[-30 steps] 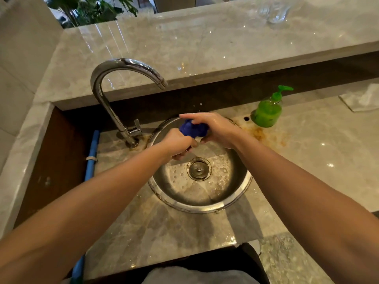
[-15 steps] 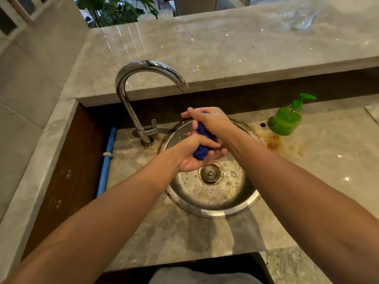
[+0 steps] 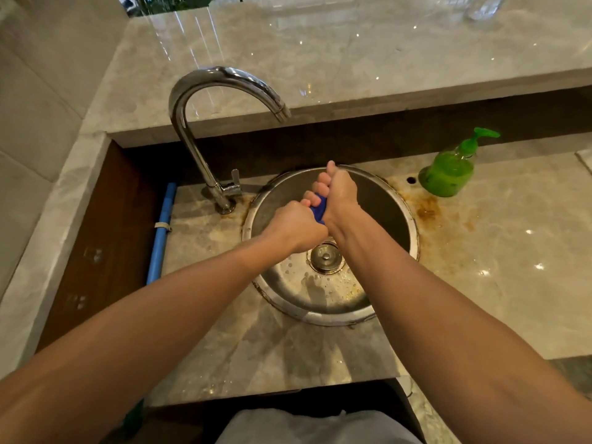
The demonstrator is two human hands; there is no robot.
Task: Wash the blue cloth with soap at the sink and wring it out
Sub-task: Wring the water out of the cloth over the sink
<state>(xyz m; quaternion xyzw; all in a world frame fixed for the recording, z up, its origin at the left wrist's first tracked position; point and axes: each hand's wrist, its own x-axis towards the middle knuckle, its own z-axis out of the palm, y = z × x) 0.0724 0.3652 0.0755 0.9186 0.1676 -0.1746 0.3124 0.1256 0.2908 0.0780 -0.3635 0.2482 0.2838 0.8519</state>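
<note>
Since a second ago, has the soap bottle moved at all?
No. The soap bottle still stands right of the sink, just beside the same hole in the counter.

The marble table (image 3: 499,257) carries a round steel sink (image 3: 413,225) and a tap (image 3: 205,161) beside it. A green soap bottle (image 3: 451,169) stands right of the sink

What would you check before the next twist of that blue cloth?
1. Left hand and right hand both grip the cloth: ok.
2. Cloth is over the sink: ok.
3. Tap runs no water: ok.
4. Drain shows no pooled water: ok.
5. Cloth rinsed clean: cannot tell.
6. Bottle stands clear, right of the sink: ok.
</note>
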